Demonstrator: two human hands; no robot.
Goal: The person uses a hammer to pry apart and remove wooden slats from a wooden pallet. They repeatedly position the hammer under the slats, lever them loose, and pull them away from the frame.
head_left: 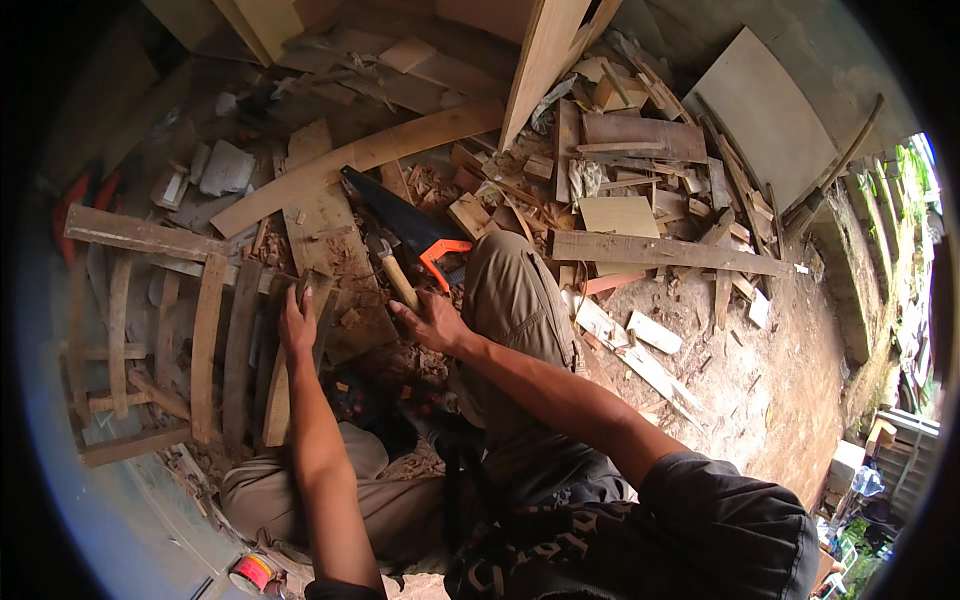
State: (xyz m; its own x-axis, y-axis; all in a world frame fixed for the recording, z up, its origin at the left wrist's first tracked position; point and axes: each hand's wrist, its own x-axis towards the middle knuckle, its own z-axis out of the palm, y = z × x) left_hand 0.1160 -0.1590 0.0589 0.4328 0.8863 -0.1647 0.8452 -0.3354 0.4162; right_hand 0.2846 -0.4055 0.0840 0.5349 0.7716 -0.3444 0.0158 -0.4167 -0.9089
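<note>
My left hand [297, 325] is closed over the upper end of a narrow wooden slat [275, 405] that lies on the ground beside my left knee. My right hand [432, 322] reaches forward over my right knee, fingers apart, fingertips at the end of a hammer's pale wooden handle [400, 283]. The hammer lies on a flat board [335, 250], its metal head pointing away from me. Just beyond it rests a handsaw [415, 228] with a black blade and an orange grip.
A slatted wooden frame [150, 330] lies at my left. A long plank [360, 155] crosses behind the saw, and a tall board [540, 60] leans upright. Offcuts and shavings [620, 200] cover the dirt ahead and right. A red-and-white roll [252, 572] sits near my left hip.
</note>
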